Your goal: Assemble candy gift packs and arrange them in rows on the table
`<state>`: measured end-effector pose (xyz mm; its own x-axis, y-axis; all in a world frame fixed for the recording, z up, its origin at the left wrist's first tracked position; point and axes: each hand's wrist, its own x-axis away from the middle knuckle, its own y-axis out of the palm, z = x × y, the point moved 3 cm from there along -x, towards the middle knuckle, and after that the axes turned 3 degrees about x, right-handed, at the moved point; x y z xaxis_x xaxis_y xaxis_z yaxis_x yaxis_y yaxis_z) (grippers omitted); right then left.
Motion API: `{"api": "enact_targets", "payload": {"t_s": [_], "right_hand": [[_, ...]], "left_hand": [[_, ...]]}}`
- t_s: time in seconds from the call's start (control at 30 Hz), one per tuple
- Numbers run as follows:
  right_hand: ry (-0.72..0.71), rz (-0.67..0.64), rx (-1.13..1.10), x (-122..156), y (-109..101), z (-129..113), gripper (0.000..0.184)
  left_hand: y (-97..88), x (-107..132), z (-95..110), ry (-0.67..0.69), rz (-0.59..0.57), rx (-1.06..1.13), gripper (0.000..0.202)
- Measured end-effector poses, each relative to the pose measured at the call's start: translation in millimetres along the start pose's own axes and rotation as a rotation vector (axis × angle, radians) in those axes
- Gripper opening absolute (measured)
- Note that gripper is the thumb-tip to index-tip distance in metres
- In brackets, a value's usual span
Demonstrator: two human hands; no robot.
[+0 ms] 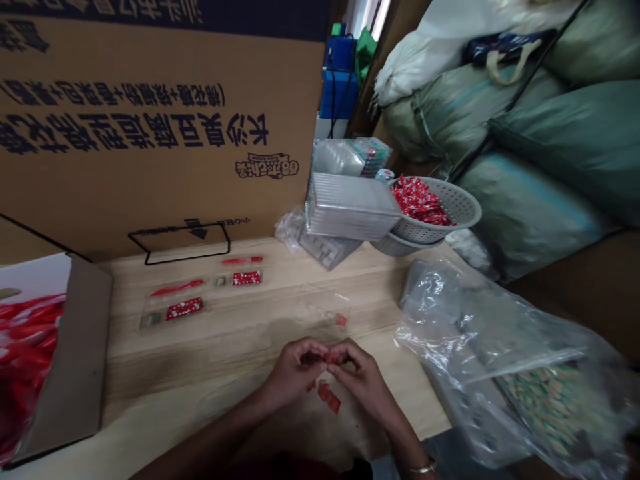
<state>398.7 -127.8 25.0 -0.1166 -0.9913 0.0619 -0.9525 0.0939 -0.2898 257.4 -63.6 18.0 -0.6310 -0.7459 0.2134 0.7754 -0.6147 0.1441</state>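
Observation:
My left hand (299, 368) and my right hand (359, 373) meet over the table, fingertips pinched together on a small red piece (330, 358). The fingers hide most of it, so its kind cannot be made out. Just below my hands lie several flat, translucent red pieces (330, 398). Beyond my fingers is a clear plastic tray (315, 303) with one reddish piece (341, 320) at its right end. To the left, two clear packs hold a red stick-like item (177, 288), a red patterned sachet (184, 308) and a small greenish piece (150, 320).
A large cardboard box (150, 180) walls off the back. At left stands an open carton (85, 360) of red items. Stacked clear trays (353, 203) and a grey basket (463, 203) of red sachets sit back right. Plastic bags (500, 333) cover the right side.

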Motion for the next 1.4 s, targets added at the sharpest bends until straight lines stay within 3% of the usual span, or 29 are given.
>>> {"api": "enact_targets", "payload": {"t_s": [0.1,0.23,0.37,0.53,0.67,0.73,0.83,0.93,1.03,1.1,1.17,1.23,1.4], "right_hand": [[0.036,0.028,-0.216,-1,10,6,0.023],[0.079,-0.018,-0.424,-3,21,9,0.032],[0.1,-0.056,-0.492,-4,25,6,0.036],[0.044,0.075,-0.406,-5,22,12,0.037],[-0.065,0.18,-0.182,-2,19,7,0.022],[-0.162,0.184,-0.001,1,18,-2,0.011],[-0.263,0.14,0.146,3,17,-12,0.011],[-0.275,0.201,0.213,-8,6,-9,0.011],[-0.309,0.243,0.392,-32,-9,0,0.013],[-0.318,0.234,0.533,-51,-18,7,0.014],[-0.301,0.193,0.615,-65,-22,14,0.015],[-0.286,0.149,0.607,-71,-24,21,0.015],[-0.285,0.121,0.464,-65,-24,27,0.013]], "left_hand": [[-6.1,-1,4,-0.063,0.03,0.217,0.03],[-8.0,3,6,-0.295,-0.078,0.453,0.036],[-6.7,4,2,-0.408,-0.133,0.464,0.039],[-7.8,0,0,-0.349,-0.134,0.261,0.042],[-10.1,-2,1,-0.339,0.008,0.335,0.039],[-10.4,-2,0,-0.335,0.055,0.394,0.037],[-10.1,-3,-1,-0.316,0.031,0.39,0.033],[-15.5,-10,0,-0.202,0.05,0.138,0.028],[-24.5,-23,9,0.068,0.113,-0.38,0.025],[-27.1,-32,14,0.178,0.061,-0.734,0.02],[-28.8,-39,15,0.192,-0.034,-0.969,0.018],[-31.4,-43,14,0.174,-0.089,-1.062,0.019],[-36.2,-46,6,0.184,-0.094,-1.07,0.023]]}}
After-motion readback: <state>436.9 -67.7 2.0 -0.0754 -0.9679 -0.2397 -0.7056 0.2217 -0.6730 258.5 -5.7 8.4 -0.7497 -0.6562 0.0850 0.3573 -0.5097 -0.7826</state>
